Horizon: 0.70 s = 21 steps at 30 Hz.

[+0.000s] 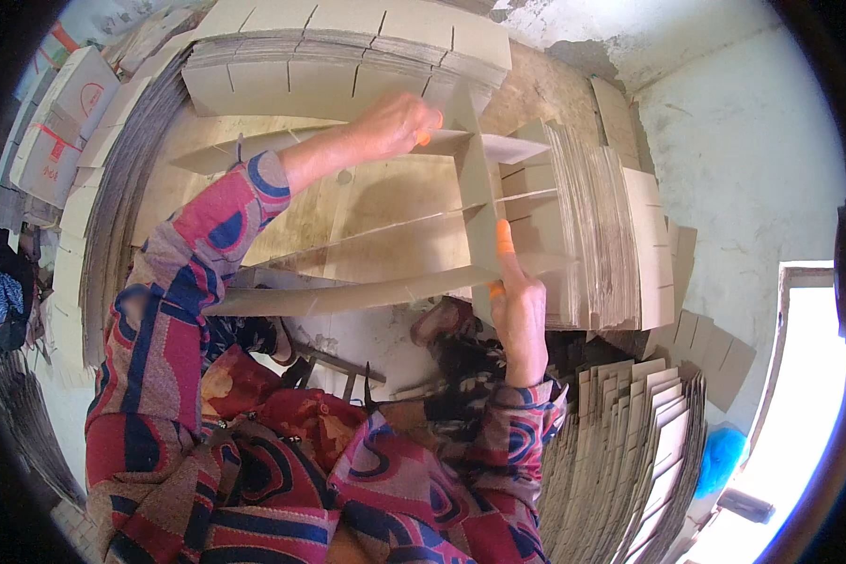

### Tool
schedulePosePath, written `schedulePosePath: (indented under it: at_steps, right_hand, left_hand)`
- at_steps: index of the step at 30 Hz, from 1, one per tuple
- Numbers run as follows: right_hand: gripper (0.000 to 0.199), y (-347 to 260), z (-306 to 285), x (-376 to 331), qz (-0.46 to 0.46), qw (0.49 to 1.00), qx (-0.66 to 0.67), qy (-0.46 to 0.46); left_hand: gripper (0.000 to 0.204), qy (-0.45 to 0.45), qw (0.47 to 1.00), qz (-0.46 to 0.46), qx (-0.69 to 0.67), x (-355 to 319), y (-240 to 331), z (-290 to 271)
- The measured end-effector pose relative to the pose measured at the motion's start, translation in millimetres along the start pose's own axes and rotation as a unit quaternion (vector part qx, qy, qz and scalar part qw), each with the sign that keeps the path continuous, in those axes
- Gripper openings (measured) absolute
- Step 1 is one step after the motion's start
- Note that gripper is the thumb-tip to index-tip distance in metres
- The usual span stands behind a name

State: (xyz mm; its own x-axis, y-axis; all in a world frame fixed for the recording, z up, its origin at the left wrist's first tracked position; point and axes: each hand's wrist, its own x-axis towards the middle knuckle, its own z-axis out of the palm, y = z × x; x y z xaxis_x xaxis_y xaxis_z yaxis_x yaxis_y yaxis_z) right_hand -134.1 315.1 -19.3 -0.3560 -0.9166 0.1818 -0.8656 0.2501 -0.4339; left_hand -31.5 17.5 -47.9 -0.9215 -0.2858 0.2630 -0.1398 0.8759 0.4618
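Note:
A slotted cardboard cross strip (480,183) stands on edge, crossing several long cardboard strips, among them the near strip (348,295) and a middle strip (376,233). My left hand (393,128), fingers curled and orange covers on the tips, is closed at the far long strip (305,137), close to the crossing. The exact grip is partly hidden behind the knuckles. At the near end of the cross strip, my right hand (520,305) pinches the cardboard, its orange-covered index finger reaching along the strip and the thumb by the near crossing.
Beneath the strips lies a wooden work surface (348,183). Slotted cardboard stacks stand at the back (348,56), left (127,179) and right (597,226). More cardboard pieces (630,442) stand low at my right. A printed carton (64,127) sits far left, beside the wall.

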Motion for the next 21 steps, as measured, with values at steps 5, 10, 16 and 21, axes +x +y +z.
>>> schedulePosePath:
  at_steps: [5,10,16,21]
  right_hand:
    - [0.074,14.5,44.1,13.3,-0.026,0.993,-0.085,-0.072]
    - [0.074,20.1,42.6,11.9,0.031,0.989,-0.125,-0.070]
    - [0.074,9.7,33.5,14.8,0.023,0.988,-0.120,-0.098]
    - [0.072,3.9,44.6,13.8,0.007,0.998,-0.057,-0.040]
  left_hand:
    - [0.021,0.080,0.995,0.047,-0.032,-38.7,-27.8,18.7]
    - [0.031,-0.103,0.986,-0.025,0.129,-67.8,64.9,-66.6]
    - [0.034,-0.314,0.942,-0.064,0.102,-201.7,108.7,-73.1]
    - [0.018,-0.125,0.966,0.005,0.227,-229.7,49.0,-50.7]
